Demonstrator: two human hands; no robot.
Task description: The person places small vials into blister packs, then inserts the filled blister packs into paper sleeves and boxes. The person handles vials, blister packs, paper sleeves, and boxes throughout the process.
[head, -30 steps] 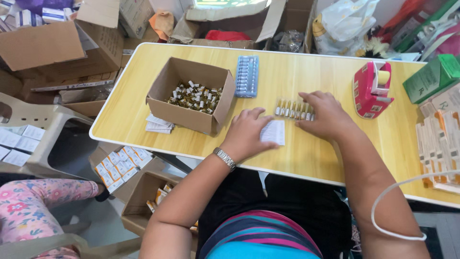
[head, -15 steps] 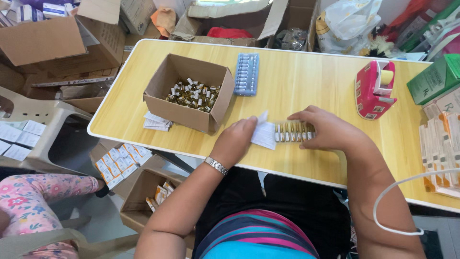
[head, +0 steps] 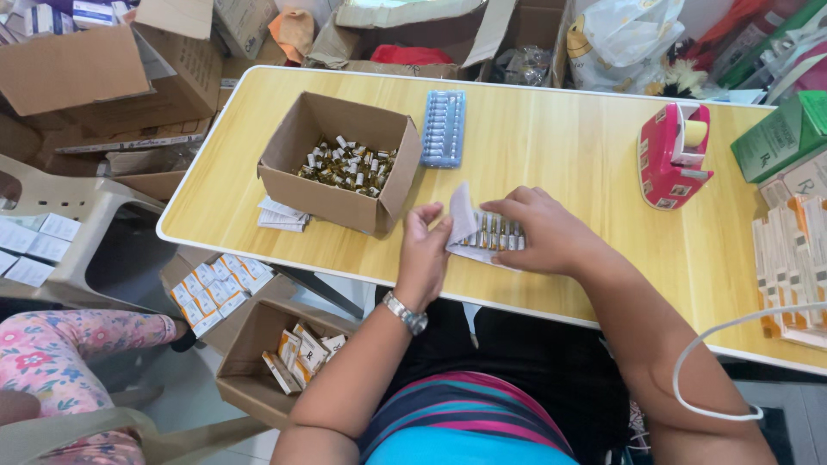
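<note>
Big yellow table (head: pixel 551 146), brown box (head: pixel 332 185) of little bottles on it, pink tape holder (head: pixel 670 159) far right of box, right hand (head: pixel 538 232) flat on vials (head: pixel 493 232) just right of box, left hand (head: pixel 424 250) pinching white paper (head: pixel 461 215) by the vials

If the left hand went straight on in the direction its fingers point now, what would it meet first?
Probably the open cardboard box of small vials: the left hand points away from the body, toward its near right corner. It already touches the white paper; depth is uncertain.
</note>
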